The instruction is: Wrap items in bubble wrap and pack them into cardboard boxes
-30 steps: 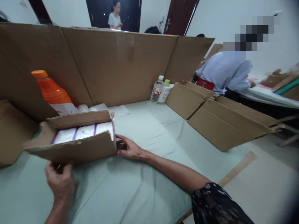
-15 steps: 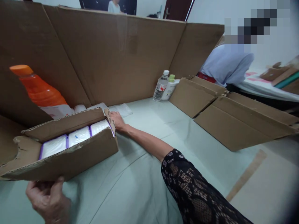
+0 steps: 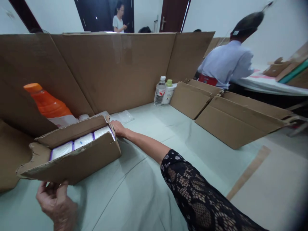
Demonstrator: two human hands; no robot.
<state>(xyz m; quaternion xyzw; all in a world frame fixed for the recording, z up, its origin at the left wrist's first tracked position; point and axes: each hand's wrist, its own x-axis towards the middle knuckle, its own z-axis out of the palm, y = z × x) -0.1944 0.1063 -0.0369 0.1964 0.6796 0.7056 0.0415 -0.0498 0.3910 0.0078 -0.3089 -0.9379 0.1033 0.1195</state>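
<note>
A long open cardboard box [image 3: 93, 163] with ragged edges stands tilted on the green cloth at the left. Inside it lie three white packs [image 3: 83, 141] with purple edges, in a row. My left hand [image 3: 56, 202] grips the lower front edge of the box, its fingers curled beneath it and thumb in front. At the far right end of the same box, my right hand [image 3: 117, 129] holds on, with its fingertips hidden behind the cardboard. An orange bottle [image 3: 51, 104] leans behind the box. Clear plastic packaging [image 3: 122, 116] lies just beyond my right hand.
A tall cardboard screen [image 3: 130, 70] runs along the back. By it stand a clear water bottle [image 3: 160, 92] and a white bottle with a green cap [image 3: 169, 93]. Two cardboard boxes [image 3: 221, 118] line the right. One person [image 3: 226, 62] sits beyond them; another person [image 3: 118, 22] stands behind the screen.
The view has tilted up a little and shifted, showing more of the room. Both hands keep their places on the box, whose left end appears slightly raised from the cloth.
</note>
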